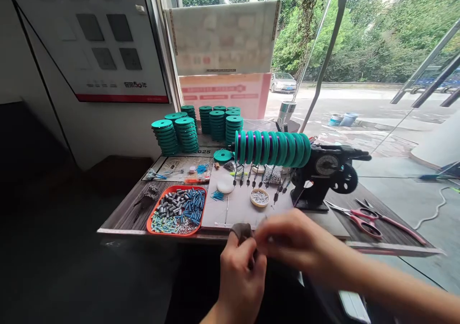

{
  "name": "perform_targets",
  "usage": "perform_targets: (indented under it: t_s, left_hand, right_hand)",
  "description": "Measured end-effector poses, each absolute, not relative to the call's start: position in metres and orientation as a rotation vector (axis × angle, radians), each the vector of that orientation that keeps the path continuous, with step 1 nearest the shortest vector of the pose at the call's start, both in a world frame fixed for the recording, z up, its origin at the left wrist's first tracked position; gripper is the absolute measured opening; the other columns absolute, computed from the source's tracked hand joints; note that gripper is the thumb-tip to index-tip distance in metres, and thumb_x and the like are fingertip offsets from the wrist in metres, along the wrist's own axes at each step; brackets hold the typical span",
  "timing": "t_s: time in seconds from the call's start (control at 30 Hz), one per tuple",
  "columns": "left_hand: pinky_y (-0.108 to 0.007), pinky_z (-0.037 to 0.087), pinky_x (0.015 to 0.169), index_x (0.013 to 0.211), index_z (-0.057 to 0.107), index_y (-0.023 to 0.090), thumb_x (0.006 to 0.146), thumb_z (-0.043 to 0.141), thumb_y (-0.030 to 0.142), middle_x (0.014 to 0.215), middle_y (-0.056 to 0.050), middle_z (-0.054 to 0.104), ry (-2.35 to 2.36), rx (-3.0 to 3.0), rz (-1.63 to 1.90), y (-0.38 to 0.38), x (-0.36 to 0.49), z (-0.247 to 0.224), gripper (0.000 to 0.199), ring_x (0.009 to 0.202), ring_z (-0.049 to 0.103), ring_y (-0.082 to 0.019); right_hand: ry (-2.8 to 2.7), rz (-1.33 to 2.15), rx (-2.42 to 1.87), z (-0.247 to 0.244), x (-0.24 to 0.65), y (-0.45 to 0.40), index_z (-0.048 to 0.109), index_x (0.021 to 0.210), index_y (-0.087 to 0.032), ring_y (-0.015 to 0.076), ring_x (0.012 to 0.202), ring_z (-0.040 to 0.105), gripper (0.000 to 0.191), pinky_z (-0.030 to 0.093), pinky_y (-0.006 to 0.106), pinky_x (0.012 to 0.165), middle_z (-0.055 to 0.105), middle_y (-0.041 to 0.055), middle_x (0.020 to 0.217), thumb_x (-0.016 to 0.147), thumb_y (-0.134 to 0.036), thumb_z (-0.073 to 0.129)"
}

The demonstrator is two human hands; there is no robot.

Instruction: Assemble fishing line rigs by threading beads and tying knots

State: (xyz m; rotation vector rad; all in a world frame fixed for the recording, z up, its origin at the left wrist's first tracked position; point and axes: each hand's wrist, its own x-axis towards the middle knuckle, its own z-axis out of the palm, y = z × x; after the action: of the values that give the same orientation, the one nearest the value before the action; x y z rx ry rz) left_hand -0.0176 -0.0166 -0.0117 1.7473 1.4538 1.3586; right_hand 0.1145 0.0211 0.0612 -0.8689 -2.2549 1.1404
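Note:
My left hand point(240, 265) is closed just past the table's front edge, with a dark brown wrap point(241, 229) around one finger. Right against it, my right hand point(287, 237) is curled with its fingertips drawn together, slightly blurred. Whatever the fingers pinch is hidden or too small to make out. Beyond the hands, a small round dish point(259, 198) holds whitish beads. Behind it, a row of green spools point(273, 149) sits on a black hand-cranked winder point(319, 170), with several dark pieces hanging below on lines.
An orange tray point(148, 224) with grey cylinders, blue pieces and small beads stands at the left. Stacks of green spools point(187, 134) fill the back left. Scissors point(359, 218) and pink-handled pliers point(398, 224) lie at the right. A lamp arm point(328, 60) rises behind the winder.

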Motion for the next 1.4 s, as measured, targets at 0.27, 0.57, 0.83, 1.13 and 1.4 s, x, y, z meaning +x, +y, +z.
perform_targets:
  t_s: [0.27, 0.57, 0.83, 1.13, 1.4]
  left_hand:
    - [-0.026, 0.049, 0.058, 0.082, 0.068, 0.018, 0.075, 0.053, 0.004, 0.076, -0.010, 0.063, 1.688, 2.446, 1.642, -0.016, -0.014, -0.031, 0.022, 0.064, 0.061, -0.019]
    - [-0.024, 0.045, 0.052, 0.070, 0.068, 0.018, 0.077, 0.057, 0.016, 0.080, -0.007, 0.058, 1.460, 1.701, 1.252, -0.015, -0.016, -0.011, 0.013, 0.061, 0.057, -0.015]
    - [-0.027, 0.043, 0.063, 0.065, 0.067, 0.017, 0.074, 0.061, 0.024, 0.079, -0.006, 0.059, 1.360, 1.401, 1.162, -0.018, -0.013, -0.003, 0.013, 0.073, 0.056, -0.019]
    - [-0.025, 0.046, 0.059, 0.064, 0.065, 0.016, 0.075, 0.058, 0.017, 0.075, -0.006, 0.059, 1.444, 1.686, 1.130, -0.018, -0.013, -0.013, 0.013, 0.068, 0.059, -0.017]
    - [-0.025, 0.051, 0.067, 0.082, 0.067, 0.013, 0.077, 0.054, 0.007, 0.082, -0.013, 0.061, 1.660, 2.583, 1.740, -0.013, -0.019, -0.041, 0.015, 0.074, 0.062, -0.021]
  right_hand:
    - [-2.113, 1.604, -1.105, 0.067, 0.071, 0.099, 0.062, 0.068, -0.012, 0.0024, 0.035, 0.024, 0.009, 0.020, 0.019, 0.034, 0.065, 0.0008, 0.062, 0.071, -0.018, 0.057]
    - [-2.190, 0.490, -1.095, 0.072, 0.125, 0.027, 0.059, 0.071, -0.018, 0.0109, 0.053, 0.049, 0.016, 0.036, 0.022, 0.050, 0.055, -0.0011, 0.061, 0.082, -0.028, 0.050]
    - [-2.216, 0.089, -1.178, -0.021, 0.142, -0.019, 0.059, 0.084, -0.019, 0.0130, 0.052, 0.062, 0.028, 0.044, 0.020, 0.047, 0.063, 0.0023, 0.066, 0.093, -0.025, 0.033]
    - [-2.278, -0.301, -0.804, -0.001, 0.132, -0.016, 0.059, 0.070, -0.017, 0.0115, 0.042, 0.046, 0.041, 0.032, 0.023, 0.046, 0.052, -0.0003, 0.050, 0.093, -0.012, 0.025]
    - [-2.623, 0.818, -1.130, 0.073, 0.094, 0.061, 0.065, 0.061, -0.014, 0.0084, 0.055, 0.048, 0.015, 0.035, 0.018, 0.053, 0.055, -0.0026, 0.057, 0.070, -0.004, 0.057]
